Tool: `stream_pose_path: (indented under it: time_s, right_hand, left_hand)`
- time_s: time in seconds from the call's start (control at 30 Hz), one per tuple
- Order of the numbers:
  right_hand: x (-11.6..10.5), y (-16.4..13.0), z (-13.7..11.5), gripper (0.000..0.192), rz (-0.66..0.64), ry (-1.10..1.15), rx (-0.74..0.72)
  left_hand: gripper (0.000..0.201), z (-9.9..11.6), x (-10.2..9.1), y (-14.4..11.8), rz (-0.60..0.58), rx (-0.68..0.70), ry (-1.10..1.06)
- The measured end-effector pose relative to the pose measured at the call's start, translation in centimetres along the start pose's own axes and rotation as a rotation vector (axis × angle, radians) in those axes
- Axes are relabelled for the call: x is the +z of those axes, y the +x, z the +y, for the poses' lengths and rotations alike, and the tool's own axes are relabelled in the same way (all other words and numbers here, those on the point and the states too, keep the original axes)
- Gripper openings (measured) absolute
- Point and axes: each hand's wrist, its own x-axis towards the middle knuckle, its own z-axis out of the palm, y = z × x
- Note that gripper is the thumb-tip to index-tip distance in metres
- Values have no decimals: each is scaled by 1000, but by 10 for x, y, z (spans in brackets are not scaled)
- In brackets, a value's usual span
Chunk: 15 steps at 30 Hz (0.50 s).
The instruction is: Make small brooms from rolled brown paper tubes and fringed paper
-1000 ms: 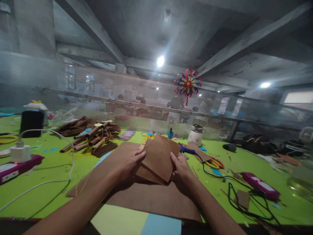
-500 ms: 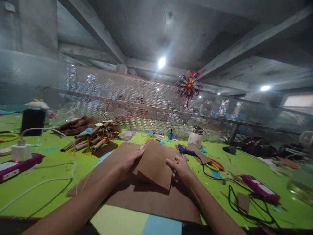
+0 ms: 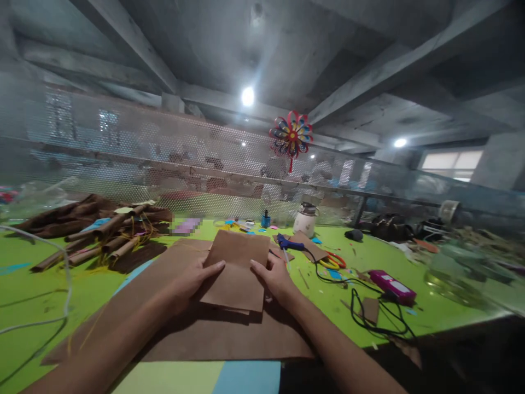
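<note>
Since the earlier frames, my view has swung right: charger and black box gone from frame left, window now at upper right. Brown sheet was tilted, now lies squarer and lower between the hands.

Head view, one view only.

- Left hand [image 3: 189, 280]: fingers flat and spread, tips pressing the sheet's left edge; nothing enclosed.
- Right hand [image 3: 274, 275]: thumb over the sheet's right edge, fingers seemingly beneath; a light pinch, as far as I can tell.
- Sheet [image 3: 238, 268]: one, brown, centre frame, on top of a big sheet [image 3: 197, 334]; a second small piece's edge peeks out below it.
- Rolls [image 3: 102, 241]: brown tubes heaped at left; too jumbled to count.
- Glue gun [image 3: 289, 243]: one, blue, just beyond the right hand, black cord trailing right.
- Scissors [image 3: 334, 261]: one pair, orange handles.
- Pink box [image 3: 392, 287]: one, right of centre.
- Jar [image 3: 305, 220]: one, white, by the mesh.
- Pinwheel [image 3: 291, 134]: one, hung on the mesh above centre.
- Table [image 3: 41, 290]: green.

Handling note, my judgement: keep both hands level, square the sheet's edges against the layer beneath, and press flat from the centre outward so nothing skews.
</note>
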Motion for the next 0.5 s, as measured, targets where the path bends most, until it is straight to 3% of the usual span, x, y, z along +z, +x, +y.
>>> stream_pose_path:
  time_s: [0.2, 0.43, 0.5]
  right_hand:
    - [10, -12, -26, 37, -37, -167, -162]
    - [10, -8, -14, 40, -98, 43, 15]
    - [7, -4, -10, 39, -47, 141, 47]
  left_hand:
    - [55, 4, 3, 0, 90, -35, -51]
    - [47, 2, 6, -1, 40, -128, -82]
    - [38, 2, 8, -1, 166, -30, -77]
